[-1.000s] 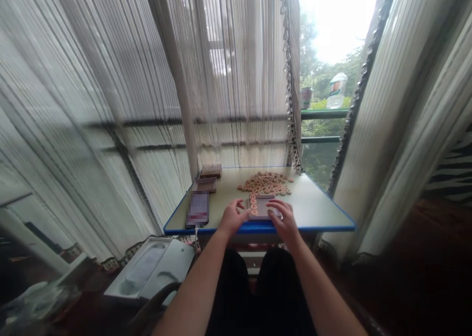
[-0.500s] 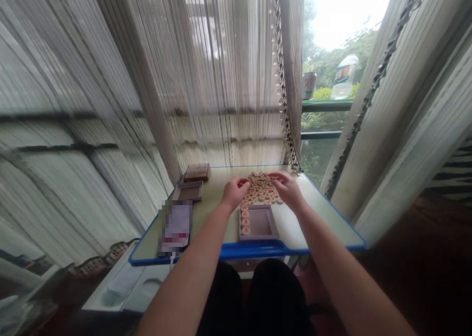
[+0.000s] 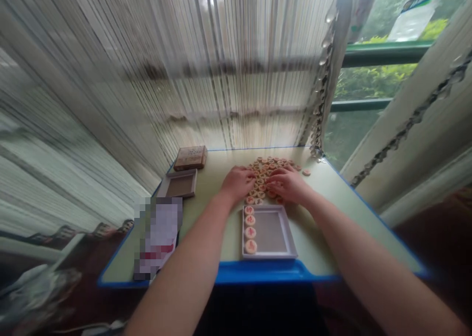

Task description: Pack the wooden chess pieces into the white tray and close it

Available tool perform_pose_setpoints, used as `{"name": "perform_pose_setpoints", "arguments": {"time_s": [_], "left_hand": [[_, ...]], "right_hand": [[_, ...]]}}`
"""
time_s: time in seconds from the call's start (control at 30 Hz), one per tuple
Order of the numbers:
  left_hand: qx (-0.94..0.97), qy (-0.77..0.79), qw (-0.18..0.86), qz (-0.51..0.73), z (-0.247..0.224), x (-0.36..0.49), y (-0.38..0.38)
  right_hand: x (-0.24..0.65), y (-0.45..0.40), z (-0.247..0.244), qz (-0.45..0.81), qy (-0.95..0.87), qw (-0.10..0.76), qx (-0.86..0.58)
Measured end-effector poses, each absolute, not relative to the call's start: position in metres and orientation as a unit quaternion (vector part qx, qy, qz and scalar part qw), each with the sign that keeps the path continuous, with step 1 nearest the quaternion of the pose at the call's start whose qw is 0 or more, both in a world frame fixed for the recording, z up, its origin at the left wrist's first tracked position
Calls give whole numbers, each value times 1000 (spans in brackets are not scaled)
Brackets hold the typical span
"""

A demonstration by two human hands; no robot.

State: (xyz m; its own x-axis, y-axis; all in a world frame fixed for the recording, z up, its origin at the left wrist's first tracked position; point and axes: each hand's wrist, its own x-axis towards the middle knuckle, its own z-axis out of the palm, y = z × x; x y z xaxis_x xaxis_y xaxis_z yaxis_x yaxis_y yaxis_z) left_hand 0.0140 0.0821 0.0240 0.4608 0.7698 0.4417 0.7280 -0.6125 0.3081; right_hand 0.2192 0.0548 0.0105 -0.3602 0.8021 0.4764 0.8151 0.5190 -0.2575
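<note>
A heap of round xiangqi pieces (image 3: 262, 170) with marked faces lies between my hands on the table. My left hand (image 3: 239, 182) rests at the heap's left side, fingers curved loosely and touching pieces at its edge. From the right, my right hand (image 3: 287, 183) reaches over the heap with its fingers spread, the tips down among the pieces. Neither hand shows a piece gripped, though some pieces are covered by the fingers. Nearer to me, a shallow box tray (image 3: 289, 232) holds several red-marked pieces (image 3: 250, 232) in one column along its left wall.
At the table's (image 3: 206, 228) left side are a brown box (image 3: 191, 157), a second shallow tray (image 3: 195, 184) and a phone (image 3: 162, 228), partly blurred out. One loose piece (image 3: 306, 172) lies right of the heap. String curtains (image 3: 236, 80) hang behind, and a bottle (image 3: 413, 21) stands on the window rail.
My view has tilted down and come closer to the table. Both hands have lowered from above the heap onto the pieces, and the heap looks more spread out.
</note>
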Motion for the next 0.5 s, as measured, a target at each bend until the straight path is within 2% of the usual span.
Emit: {"name": "perform_pose_setpoints", "arguments": {"time_s": [0.5], "left_hand": [[881,397,105,235,33,15,74]], "right_hand": [[212,38,21,44,-845,214,-489]]}}
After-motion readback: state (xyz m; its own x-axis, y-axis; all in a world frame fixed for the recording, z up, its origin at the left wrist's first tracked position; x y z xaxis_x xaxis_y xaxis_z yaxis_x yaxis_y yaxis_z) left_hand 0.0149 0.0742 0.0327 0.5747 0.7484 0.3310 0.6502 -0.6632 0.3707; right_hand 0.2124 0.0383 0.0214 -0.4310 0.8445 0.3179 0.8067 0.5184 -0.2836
